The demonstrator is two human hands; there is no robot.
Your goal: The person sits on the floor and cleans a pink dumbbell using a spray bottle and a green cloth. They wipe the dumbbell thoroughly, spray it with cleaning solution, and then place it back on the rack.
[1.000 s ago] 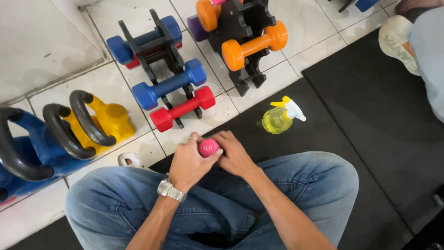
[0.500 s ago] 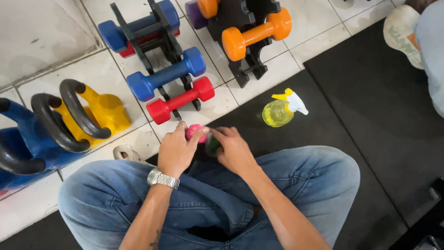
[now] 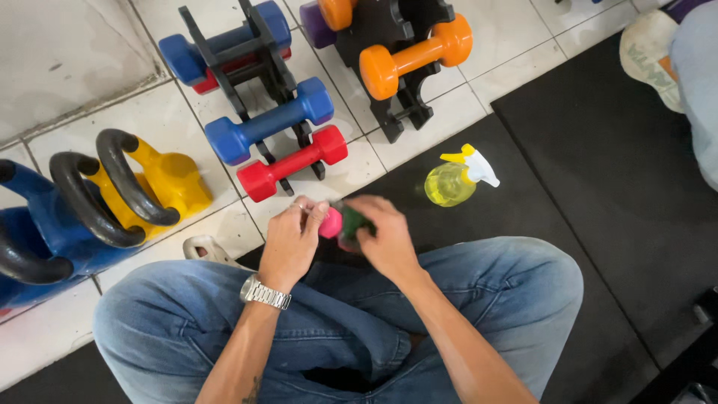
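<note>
Fingers [image 3: 310,212] of the left hand [image 3: 292,243] are curled shut around a small pink dumbbell [image 3: 331,223], which is held between both hands above the lap. Fingers of the right hand [image 3: 385,239] are closed on a green cloth [image 3: 354,222] pressed against it. Just beyond the fingers a red dumbbell [image 3: 292,163] is seen on its rack; to their right a yellow spray bottle [image 3: 451,182] is lying.

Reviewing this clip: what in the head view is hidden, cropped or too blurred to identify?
- Pink object: mostly covered by the left hand; its shape is unclear.
- Green thing: blurred, under the right hand; kind unclear.
- Blue kettlebell: cut off by the left edge.
- Purple dumbbell: cropped by the top edge.
</note>
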